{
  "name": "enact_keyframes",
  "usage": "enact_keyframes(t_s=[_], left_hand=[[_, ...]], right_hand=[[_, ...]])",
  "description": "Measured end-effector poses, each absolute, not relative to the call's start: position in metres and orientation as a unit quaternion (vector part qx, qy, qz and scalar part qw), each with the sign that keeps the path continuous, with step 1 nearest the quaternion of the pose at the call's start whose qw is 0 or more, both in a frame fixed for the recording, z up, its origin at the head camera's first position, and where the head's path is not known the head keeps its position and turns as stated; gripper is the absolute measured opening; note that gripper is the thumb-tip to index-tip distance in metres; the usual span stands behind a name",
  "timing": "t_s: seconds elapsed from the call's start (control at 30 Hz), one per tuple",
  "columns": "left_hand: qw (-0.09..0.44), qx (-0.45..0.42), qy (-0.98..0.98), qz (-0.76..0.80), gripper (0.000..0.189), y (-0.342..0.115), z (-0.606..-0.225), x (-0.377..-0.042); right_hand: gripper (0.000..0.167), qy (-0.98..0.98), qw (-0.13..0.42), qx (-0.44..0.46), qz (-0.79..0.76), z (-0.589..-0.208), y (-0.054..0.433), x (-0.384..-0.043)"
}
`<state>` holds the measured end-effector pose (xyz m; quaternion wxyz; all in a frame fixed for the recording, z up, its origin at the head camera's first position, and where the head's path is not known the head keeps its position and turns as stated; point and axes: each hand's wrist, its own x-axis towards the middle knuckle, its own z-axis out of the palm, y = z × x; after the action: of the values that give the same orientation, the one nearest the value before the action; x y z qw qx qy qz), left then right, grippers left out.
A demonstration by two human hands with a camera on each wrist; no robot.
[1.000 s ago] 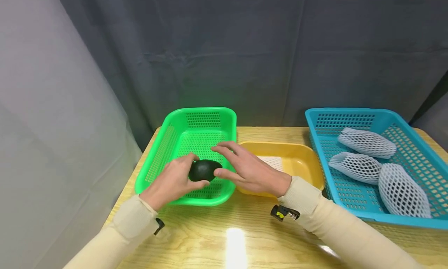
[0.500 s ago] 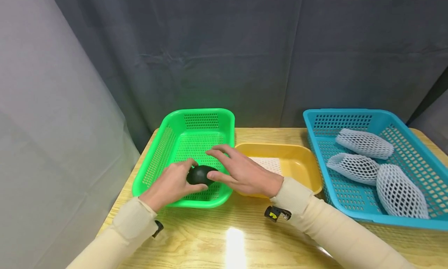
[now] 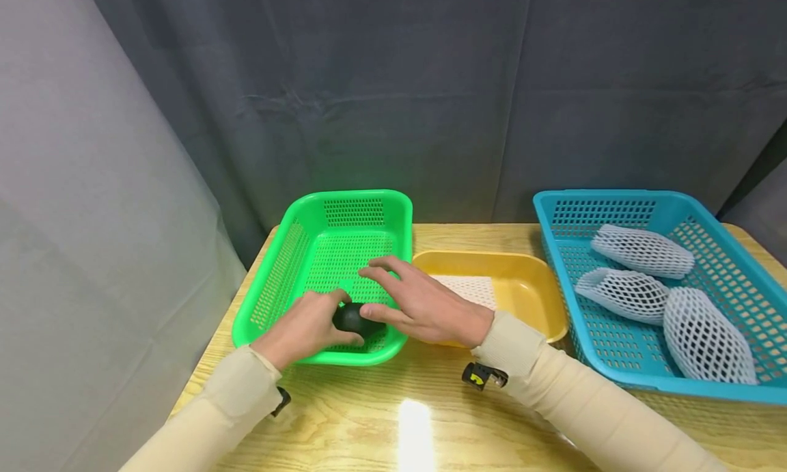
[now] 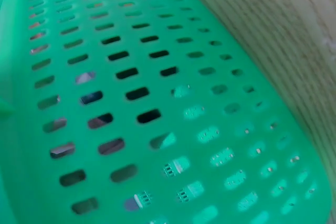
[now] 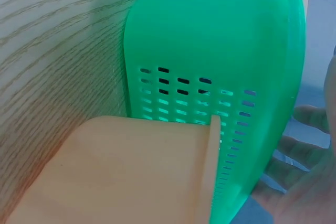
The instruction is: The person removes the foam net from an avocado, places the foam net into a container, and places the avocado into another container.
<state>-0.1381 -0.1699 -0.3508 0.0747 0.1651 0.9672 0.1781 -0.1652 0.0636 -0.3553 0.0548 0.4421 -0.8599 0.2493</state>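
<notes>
A smooth, dark, avocado-like fruit (image 3: 354,318) sits low at the near end of the green basket (image 3: 393,197). My left hand (image 3: 306,327) holds it from the left, thumb on the near side and fingers on the far side. Over the basket's right rim reaches my right hand (image 3: 424,308), fingers extended and thumb tip overlapping the fruit in the head view. In the left wrist view, the perforated wall (image 4: 121,56) of the basket hides the left hand. The right wrist view shows right-hand fingers (image 5: 299,153) beyond the basket's rim.
A yellow tray (image 3: 529,294) with white foam netting (image 3: 473,287) stands right of the green basket, partly behind my right forearm. Farther right, a blue basket (image 3: 615,195) holds three net-wrapped items (image 3: 707,335). A dark curtain (image 3: 393,103) hangs behind the wooden table (image 3: 344,417).
My left hand has lowered the dark fruit toward the near bottom of the green basket. The right hand has shifted slightly left and stays over the rim.
</notes>
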Motion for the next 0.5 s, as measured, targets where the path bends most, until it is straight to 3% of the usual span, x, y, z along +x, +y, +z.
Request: enact_keyframes(t_s=[0.5], left_hand=[[0.115,0.165,0.966,0.16,0.071,-0.1706,-0.3511,-0.1421]], right_hand=[[0.058,-0.864,0.052,0.437,0.244,-0.3528,0.0658,-0.1629]])
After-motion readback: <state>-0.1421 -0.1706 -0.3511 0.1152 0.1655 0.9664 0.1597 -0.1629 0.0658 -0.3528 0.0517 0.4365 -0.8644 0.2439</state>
